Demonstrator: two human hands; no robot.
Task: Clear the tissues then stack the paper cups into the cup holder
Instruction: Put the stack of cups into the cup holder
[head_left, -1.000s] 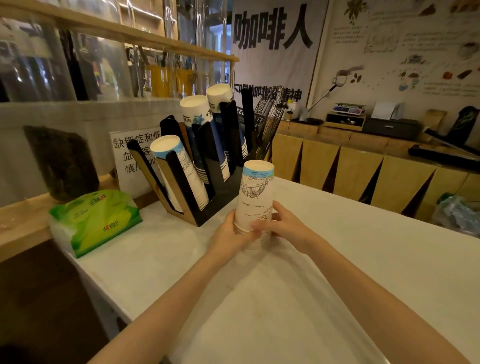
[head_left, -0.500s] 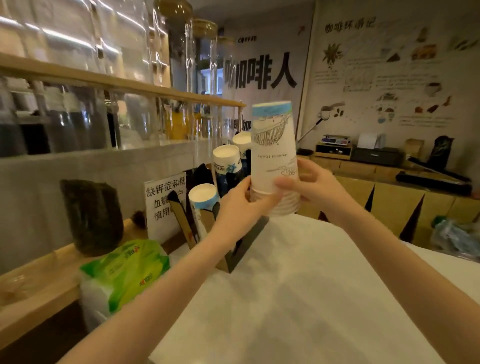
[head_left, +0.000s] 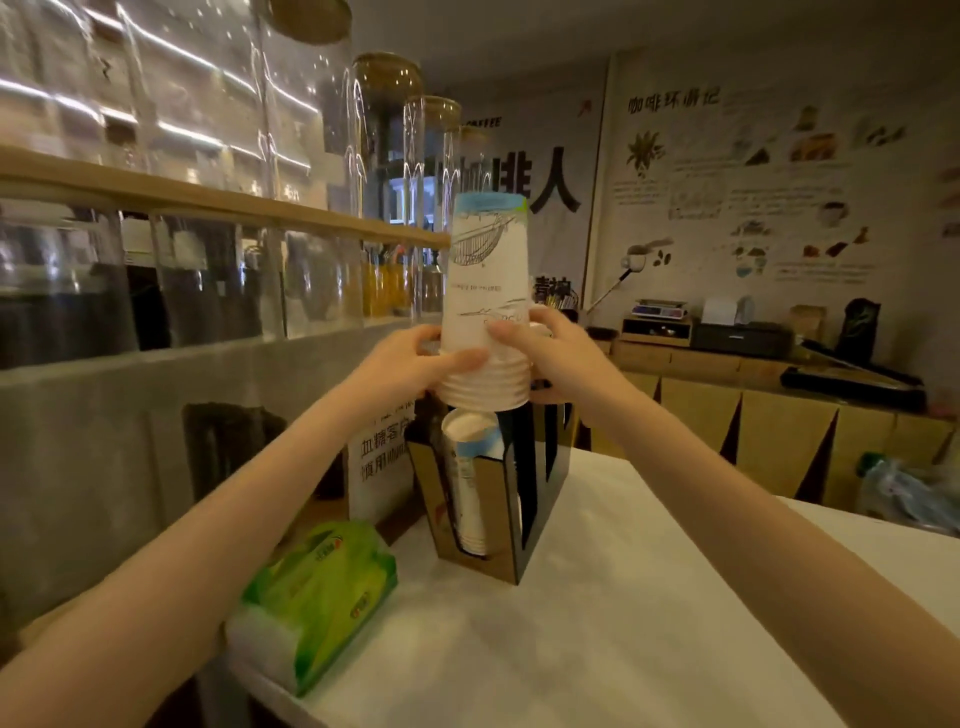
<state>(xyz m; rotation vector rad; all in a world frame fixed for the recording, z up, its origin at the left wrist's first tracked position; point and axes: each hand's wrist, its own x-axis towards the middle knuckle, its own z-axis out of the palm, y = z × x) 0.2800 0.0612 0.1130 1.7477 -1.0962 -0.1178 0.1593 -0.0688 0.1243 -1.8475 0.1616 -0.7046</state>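
Note:
I hold an upside-down stack of white paper cups (head_left: 485, 291) with blue bases, lifted in the air above the black and brown cup holder (head_left: 511, 499). My left hand (head_left: 410, 366) grips the stack's lower left side near the rims. My right hand (head_left: 556, 353) grips its right side. The holder stands on the white counter (head_left: 597, 634), and its front slot has a stack of cups (head_left: 467, 467) leaning in it. The held stack hides the holder's rear slots. A green tissue pack (head_left: 322, 592) lies at the counter's left edge.
A white sign with printed characters (head_left: 382, 462) stands behind the holder. A glass partition with a wooden shelf (head_left: 208, 197) and tall jars runs along the left. A brown counter (head_left: 753, 415) with a scale and printer is at the back right.
Both hands have raised the cup stack from the counter up to above the holder. The view has tilted up and moved closer to the holder.

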